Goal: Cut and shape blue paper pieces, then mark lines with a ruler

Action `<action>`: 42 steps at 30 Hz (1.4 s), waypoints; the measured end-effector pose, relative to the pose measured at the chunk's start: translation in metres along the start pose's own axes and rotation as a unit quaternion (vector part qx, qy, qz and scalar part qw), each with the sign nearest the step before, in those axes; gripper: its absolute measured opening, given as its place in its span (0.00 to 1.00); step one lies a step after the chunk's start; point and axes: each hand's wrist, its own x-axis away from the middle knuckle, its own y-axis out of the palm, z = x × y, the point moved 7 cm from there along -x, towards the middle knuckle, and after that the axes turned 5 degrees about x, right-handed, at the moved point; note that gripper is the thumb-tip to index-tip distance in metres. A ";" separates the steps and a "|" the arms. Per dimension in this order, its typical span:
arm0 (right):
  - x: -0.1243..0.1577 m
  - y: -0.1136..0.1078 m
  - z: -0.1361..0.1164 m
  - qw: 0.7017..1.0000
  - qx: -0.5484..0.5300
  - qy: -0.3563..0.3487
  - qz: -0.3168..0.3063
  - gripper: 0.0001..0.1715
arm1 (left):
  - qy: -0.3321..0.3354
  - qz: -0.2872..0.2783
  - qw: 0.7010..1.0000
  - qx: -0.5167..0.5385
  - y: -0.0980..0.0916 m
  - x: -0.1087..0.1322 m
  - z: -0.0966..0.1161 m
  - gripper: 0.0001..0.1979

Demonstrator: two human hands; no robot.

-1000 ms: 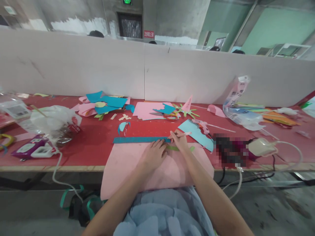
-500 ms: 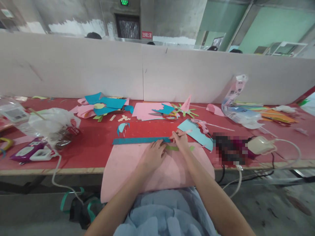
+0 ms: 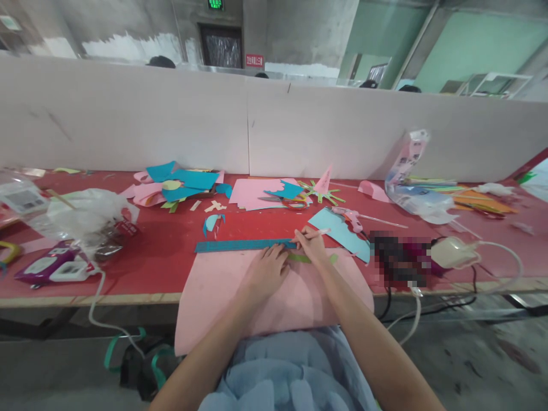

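A large pink sheet (image 3: 222, 291) lies at the table's front edge and hangs over it. Along its far edge runs a long blue strip that looks like a ruler (image 3: 231, 246). My left hand (image 3: 269, 268) rests on the sheet with fingers stretched out, their tips pressing at the ruler's near side. Just right of it, my right hand (image 3: 310, 242) is closed around a slim pale pink pen (image 3: 324, 231), its tip down by the ruler's right end. A green paper strip (image 3: 300, 258) lies on the sheet, partly hidden under my right hand.
Scissors (image 3: 295, 201) lie on pink sheets (image 3: 246, 191) ahead. A pink glue gun (image 3: 353, 220) and light-blue paper (image 3: 338, 231) lie to the right. Paper scraps (image 3: 192, 180) and a plastic bag (image 3: 94, 214) are at left. A white partition (image 3: 171, 120) stands behind.
My right hand has shifted slightly left along the ruler, and the pen has tilted with it. My left hand keeps its place.
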 end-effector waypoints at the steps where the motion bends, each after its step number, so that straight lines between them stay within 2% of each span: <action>1: 0.000 0.000 0.000 1.000 0.001 0.001 0.000 0.20 | 0.000 0.000 1.000 0.000 0.000 0.000 0.000 0.15; 17: -0.002 0.001 0.007 1.000 0.003 0.007 0.008 0.19 | 0.004 0.002 1.000 0.000 0.002 0.000 -0.001 0.16; 24: -0.002 0.006 0.010 1.000 -0.027 0.003 -0.013 0.17 | 0.002 -0.002 1.000 -0.002 0.002 0.000 -0.001 0.16; 42: -0.003 0.000 0.008 1.000 -0.003 0.019 0.011 0.17 | 0.001 0.007 1.000 -0.004 0.000 0.000 -0.001 0.16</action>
